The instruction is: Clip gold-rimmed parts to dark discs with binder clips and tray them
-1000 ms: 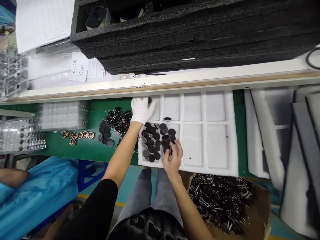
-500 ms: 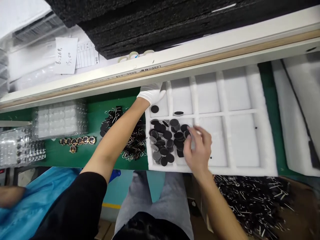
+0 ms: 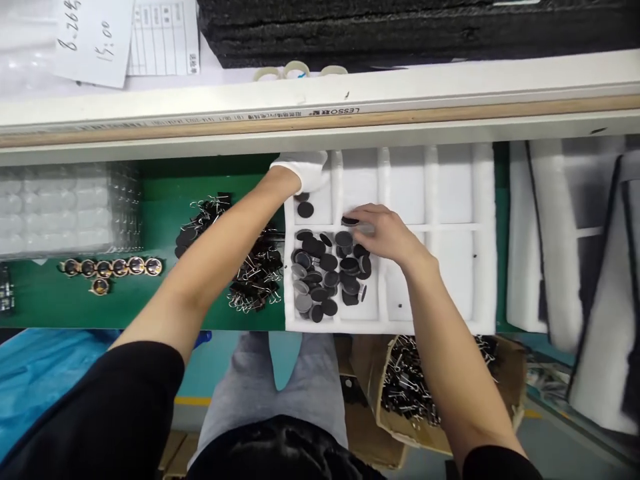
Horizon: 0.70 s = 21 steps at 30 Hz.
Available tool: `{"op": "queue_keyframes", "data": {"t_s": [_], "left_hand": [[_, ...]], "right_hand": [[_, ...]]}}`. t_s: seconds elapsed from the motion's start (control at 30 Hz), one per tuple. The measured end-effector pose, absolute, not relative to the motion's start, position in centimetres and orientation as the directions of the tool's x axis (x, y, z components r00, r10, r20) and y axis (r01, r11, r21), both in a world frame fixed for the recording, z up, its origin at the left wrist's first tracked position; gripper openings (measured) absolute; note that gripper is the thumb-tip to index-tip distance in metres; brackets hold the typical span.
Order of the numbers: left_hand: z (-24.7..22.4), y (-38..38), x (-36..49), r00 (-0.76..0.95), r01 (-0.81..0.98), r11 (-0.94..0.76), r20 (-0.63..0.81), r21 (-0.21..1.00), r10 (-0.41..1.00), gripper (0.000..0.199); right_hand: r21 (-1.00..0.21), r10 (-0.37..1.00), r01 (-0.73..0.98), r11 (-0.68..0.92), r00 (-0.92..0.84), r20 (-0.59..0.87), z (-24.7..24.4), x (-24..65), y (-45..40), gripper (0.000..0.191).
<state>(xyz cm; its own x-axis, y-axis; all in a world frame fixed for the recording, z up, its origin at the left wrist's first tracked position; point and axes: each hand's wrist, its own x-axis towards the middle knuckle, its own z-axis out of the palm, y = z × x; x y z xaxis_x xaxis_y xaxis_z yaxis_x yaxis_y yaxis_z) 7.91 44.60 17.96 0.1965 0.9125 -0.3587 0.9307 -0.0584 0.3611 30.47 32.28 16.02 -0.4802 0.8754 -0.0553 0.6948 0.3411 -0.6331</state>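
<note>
"LESSO" on white rail [image 3: 420, 87]

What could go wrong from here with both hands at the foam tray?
The disc at the right hand's fingers is by a divider; it might slip into the wrong compartment.

The left hand reaches partly out of sight beneath the ledge, so it could bump it.

Left hand [image 3: 307, 172], white-gloved, at the end of an outstretched arm; right hand [image 3: 383, 232], bare, fingers extended leftward.
</note>
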Motion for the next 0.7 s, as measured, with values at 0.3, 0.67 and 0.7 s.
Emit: {"op": "queue_keyframes", "data": {"t_s": [0.3,0.67,0.7], "left_hand": [[21.5,38.4,9.1,0.425,0.892,-0.44,-0.522,0.104,0.74,0.05],[18.7,36.8,8.1,0.491,0.866,-0.489,-0.347,0.101,0.799,0.045],[18.4,36.9,8.0,0.505,0.86,-0.498,-0.342,0.114,0.793,0.047]], "right_hand": [[-0.699,0.987,0.701,0.143,-0.049,0.154,18.0,30.4,27.3,0.03],[-0.472,0.995,0.882,0.005,0.04,0.086,16.4,30.8,18.2,0.026],[-0.448,0.99,0.894,-0.005,0.067,0.122,15.8,30.6,17.6,0.028]]}}
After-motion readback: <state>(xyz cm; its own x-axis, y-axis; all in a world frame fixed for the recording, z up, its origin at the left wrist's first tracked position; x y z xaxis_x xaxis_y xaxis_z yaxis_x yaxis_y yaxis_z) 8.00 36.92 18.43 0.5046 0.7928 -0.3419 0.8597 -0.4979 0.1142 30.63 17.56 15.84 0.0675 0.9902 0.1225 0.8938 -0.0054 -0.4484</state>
